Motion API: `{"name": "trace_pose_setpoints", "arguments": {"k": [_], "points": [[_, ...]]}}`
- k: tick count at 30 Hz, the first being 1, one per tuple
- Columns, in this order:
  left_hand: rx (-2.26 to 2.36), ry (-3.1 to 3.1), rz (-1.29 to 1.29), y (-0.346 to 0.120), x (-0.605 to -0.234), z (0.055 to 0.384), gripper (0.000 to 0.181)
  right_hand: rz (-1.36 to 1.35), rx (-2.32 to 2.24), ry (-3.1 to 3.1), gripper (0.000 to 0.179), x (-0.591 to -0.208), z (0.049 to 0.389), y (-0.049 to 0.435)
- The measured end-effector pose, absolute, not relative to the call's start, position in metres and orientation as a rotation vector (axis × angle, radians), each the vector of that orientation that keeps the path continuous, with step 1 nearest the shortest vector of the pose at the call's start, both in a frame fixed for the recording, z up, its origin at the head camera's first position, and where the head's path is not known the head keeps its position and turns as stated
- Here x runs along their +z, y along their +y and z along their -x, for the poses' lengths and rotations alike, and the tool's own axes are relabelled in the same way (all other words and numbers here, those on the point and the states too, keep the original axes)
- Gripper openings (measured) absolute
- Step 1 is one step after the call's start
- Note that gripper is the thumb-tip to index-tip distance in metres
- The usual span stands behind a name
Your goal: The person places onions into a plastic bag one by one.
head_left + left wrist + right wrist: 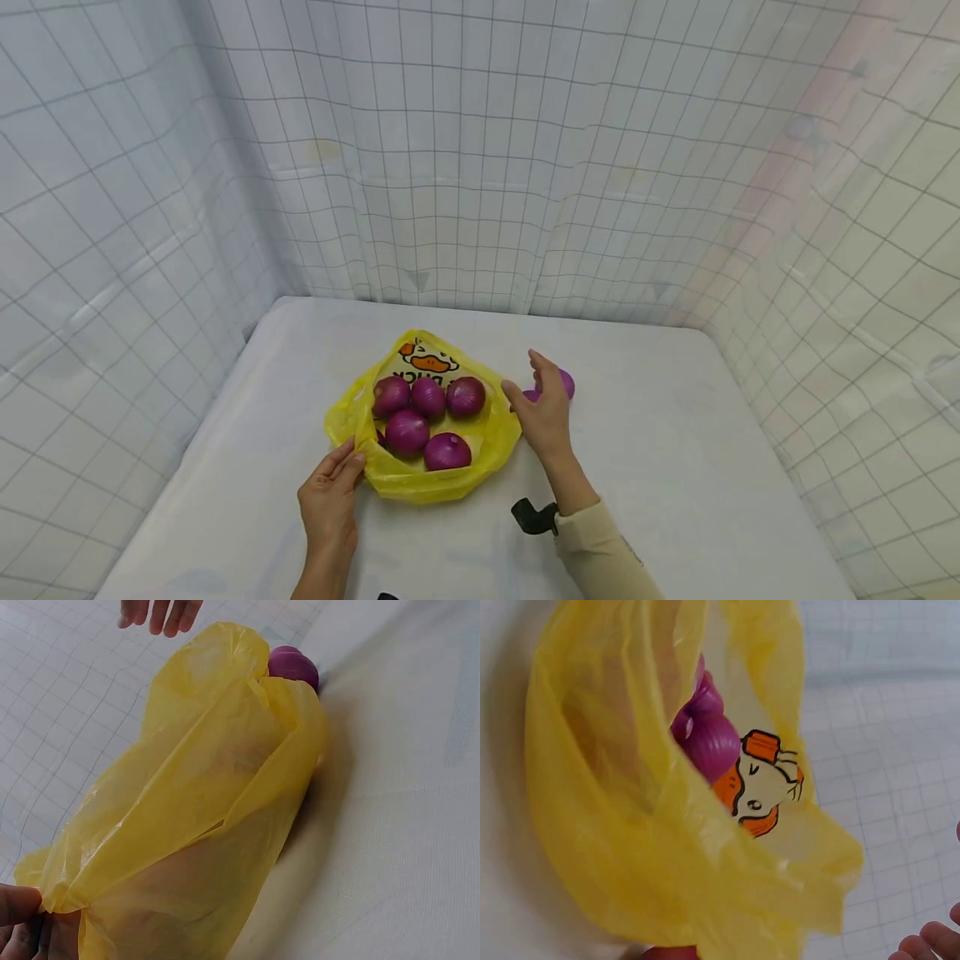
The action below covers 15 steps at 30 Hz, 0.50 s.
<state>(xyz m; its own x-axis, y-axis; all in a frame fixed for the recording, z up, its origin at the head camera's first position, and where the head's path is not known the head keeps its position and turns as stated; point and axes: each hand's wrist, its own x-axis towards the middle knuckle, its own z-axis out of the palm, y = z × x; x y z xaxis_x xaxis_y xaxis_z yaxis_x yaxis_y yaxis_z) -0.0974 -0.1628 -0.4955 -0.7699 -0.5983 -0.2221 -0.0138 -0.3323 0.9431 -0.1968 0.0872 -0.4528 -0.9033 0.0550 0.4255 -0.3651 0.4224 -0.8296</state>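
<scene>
A yellow plastic bag [420,488] with a cartoon duck print lies with its mouth spread wide, and several red onions [407,433] sit inside. My left hand [328,500] pinches the bag's near left rim between thumb and fingers; the left wrist view shows the plastic bunched at the fingertips [19,906]. Just off the bag's right side is my right hand [546,414], raised with its fingers spread and holding nothing. Beyond that hand, purple onions [567,383] lie on the table outside the bag, partly hidden by it.
The white-covered table [675,467] extends on both sides of the bag. Grid-patterned curtains [480,167] close off the back and sides. A black strap piece [534,517] sticks out by my right wrist.
</scene>
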Motion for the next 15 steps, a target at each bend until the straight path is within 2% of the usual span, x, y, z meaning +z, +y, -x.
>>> {"name": "trace_pose_setpoints", "arguments": {"k": [15], "points": [[-2.143,-1.567,-0.796,-0.163,-0.492,0.097,0.04,-0.033,1.332,-2.442,0.058,-0.5,0.198,0.113]]}}
